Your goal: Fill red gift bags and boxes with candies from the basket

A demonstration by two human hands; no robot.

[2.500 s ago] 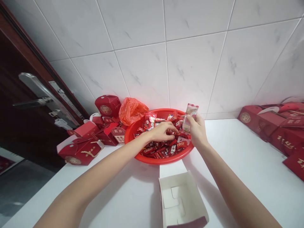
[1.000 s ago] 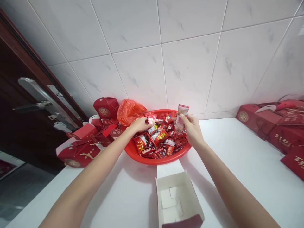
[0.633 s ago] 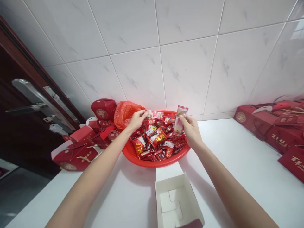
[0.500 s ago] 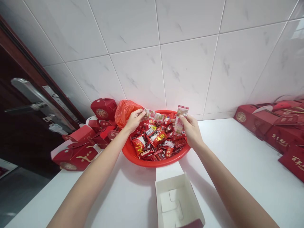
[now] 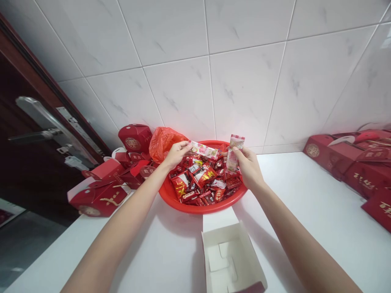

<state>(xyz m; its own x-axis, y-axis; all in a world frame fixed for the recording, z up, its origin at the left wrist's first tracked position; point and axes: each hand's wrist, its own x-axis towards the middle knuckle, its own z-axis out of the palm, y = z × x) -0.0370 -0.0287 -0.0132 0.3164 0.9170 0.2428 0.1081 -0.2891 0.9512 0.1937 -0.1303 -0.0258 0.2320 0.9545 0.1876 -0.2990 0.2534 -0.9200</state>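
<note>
- Head view: the left hand (image 5: pixel 178 154) pinches one end of a pink-and-white packet (image 5: pixel 206 150), held slantwise over the basket.
- The right hand (image 5: pixel 249 165) has thumb and fingers clamped on an upright packet (image 5: pixel 235 154), above the basket's right side.
- The red basket (image 5: pixel 203 209), full of wrapped sweets (image 5: pixel 203 175), sits by the far edge of the white bench (image 5: pixel 284 175).
- An open box (image 5: pixel 232 258) stands towards the near edge.
- Red boxes (image 5: pixel 102 197) crowd the left edge; more cartons (image 5: pixel 348 158) fill the far right corner.
</note>
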